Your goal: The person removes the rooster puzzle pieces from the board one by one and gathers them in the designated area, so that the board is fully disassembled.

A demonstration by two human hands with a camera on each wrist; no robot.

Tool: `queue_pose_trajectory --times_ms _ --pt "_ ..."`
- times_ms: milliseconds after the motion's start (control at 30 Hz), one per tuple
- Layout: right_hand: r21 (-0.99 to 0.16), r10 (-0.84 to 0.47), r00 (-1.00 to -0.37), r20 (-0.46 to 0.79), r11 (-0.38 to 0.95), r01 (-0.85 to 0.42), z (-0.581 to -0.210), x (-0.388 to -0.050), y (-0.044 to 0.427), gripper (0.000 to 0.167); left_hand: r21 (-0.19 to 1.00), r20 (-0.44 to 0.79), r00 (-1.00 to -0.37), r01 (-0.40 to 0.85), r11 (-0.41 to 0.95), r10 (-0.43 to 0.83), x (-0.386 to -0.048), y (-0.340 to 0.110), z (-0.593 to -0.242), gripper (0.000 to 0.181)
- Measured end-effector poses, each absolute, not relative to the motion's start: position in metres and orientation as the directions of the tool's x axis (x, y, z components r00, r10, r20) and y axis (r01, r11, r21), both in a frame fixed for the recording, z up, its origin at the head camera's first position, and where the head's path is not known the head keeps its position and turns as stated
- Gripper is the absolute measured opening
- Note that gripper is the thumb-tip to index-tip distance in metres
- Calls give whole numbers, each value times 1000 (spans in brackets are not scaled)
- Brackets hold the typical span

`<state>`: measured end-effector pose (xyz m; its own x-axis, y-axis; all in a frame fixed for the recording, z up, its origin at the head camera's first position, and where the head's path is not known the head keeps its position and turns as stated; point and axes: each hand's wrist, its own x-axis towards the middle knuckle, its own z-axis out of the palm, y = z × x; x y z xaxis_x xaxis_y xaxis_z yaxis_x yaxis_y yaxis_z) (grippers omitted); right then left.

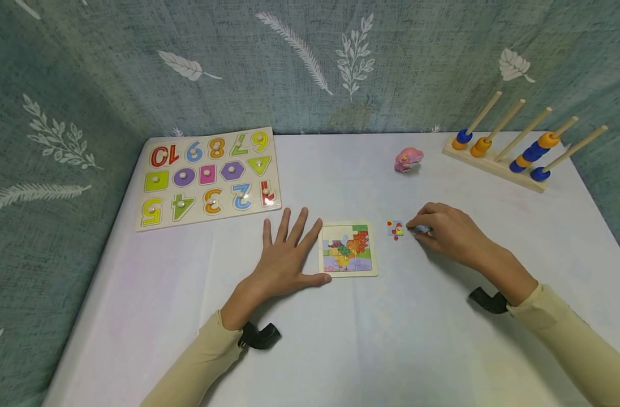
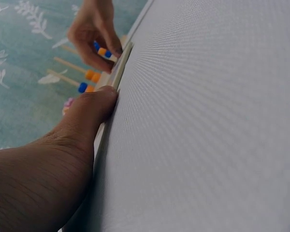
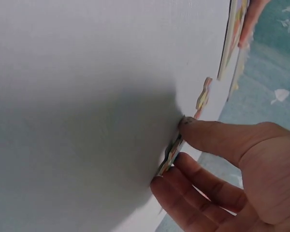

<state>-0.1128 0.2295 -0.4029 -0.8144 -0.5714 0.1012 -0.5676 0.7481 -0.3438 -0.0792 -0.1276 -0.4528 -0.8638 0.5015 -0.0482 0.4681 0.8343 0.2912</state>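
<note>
A small square wooden jigsaw tray point(image 1: 349, 275) lies in the middle of the table, with a hen picture partly filled in. Bare wood shows at its upper left. My left hand point(image 1: 284, 263) lies flat with fingers spread at the tray's left side, the thumb touching its lower left corner. To the right of the tray, my right hand point(image 1: 450, 234) pinches a jigsaw piece point(image 3: 170, 157) between thumb and fingers, low over the tabletop. A loose jigsaw piece point(image 1: 395, 228) with red and yellow print rests between the tray and that hand.
A number and shape peg board point(image 1: 213, 182) lies at the back left. A pink toy figure point(image 1: 408, 159) stands behind the right hand. At the back right is a wooden bead stacker point(image 1: 498, 167) with upright pegs. Patterned cloth point(image 1: 310, 68) hangs behind the table.
</note>
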Motion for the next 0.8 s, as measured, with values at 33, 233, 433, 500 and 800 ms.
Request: queue_pose_trajectory --times_ms 33,233,433,500,800 --pt "-348 -569 -816 97 749 -564 -402 -113 230 21 290 -47 -864 469 834 502 -79 -128 -453 112" --pt "-357 -557 -826 83 757 -546 -402 -112 231 22 285 -47 -860 477 831 509 -79 -127 -453 112" --pt "-355 -550 -832 72 766 -537 -403 -112 232 20 290 -42 -860 476 830 508 -79 -127 -453 112" --pt "-354 -545 -836 70 769 -532 -403 -111 231 20 291 -39 -859 479 829 510 -79 -127 -453 112" --pt "-333 -545 -828 131 763 -554 -393 -110 222 24 281 -41 -861 477 833 507 -79 -128 -453 112"
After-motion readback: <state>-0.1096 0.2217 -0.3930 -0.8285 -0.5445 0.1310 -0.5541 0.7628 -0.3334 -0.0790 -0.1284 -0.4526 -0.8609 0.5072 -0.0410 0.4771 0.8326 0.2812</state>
